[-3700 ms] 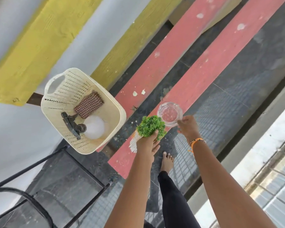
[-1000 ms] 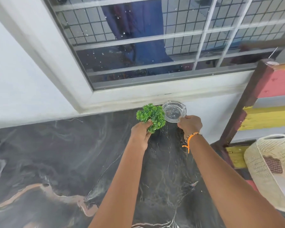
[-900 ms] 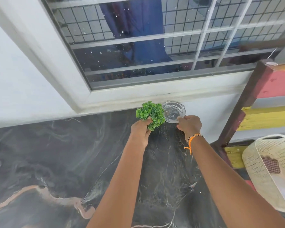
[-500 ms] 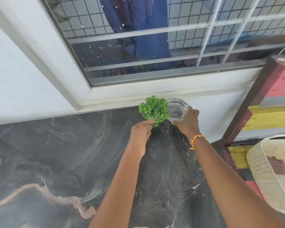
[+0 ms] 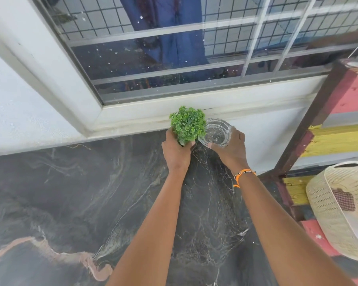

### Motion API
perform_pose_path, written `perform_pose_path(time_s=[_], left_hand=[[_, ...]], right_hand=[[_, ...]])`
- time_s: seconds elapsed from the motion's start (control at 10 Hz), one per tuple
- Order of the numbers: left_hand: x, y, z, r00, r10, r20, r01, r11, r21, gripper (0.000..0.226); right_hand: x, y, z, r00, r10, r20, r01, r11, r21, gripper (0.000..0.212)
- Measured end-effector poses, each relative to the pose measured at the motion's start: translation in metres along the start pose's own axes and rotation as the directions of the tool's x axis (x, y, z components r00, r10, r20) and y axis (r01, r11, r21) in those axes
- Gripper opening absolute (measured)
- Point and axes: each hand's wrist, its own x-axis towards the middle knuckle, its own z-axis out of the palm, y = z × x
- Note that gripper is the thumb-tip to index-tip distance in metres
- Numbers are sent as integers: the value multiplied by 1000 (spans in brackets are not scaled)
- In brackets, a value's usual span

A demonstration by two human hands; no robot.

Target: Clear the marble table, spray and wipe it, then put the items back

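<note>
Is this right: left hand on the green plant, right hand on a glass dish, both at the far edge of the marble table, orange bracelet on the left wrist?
Not quite. In the head view the orange bracelet is on the right wrist. The rest holds: left hand on the green plant, right hand on the glass dish, both at the marble table's far edge.

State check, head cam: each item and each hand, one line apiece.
Left hand: closed around the base of the green plant.
Green plant: upright, held at the table's far edge.
Right hand: grip on the glass dish.
Glass dish: empty, tilted, touching the plant.
Marble table: bare surface; whether wet, cannot tell.
Basket: off the table, checked cloth inside.
</note>
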Motion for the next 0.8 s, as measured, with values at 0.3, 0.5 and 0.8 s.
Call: perform_pose_path(time_s=[0.3,0.5,0.8], left_hand=[[2,-8,14,997,60,-52,-62,997,-45,45],[5,-19,17,996,81,-24,-78,992,96,48],[-26,-24,-13,1000,-11,21,7,988,151,62]], right_hand=[[-4,-1,1,998,18,-61,-14,997,71,82],[-5,-3,1,998,22,-60,-16,996,90,81],[-32,-10,-7,996,58,-65,-52,995,85,70]])
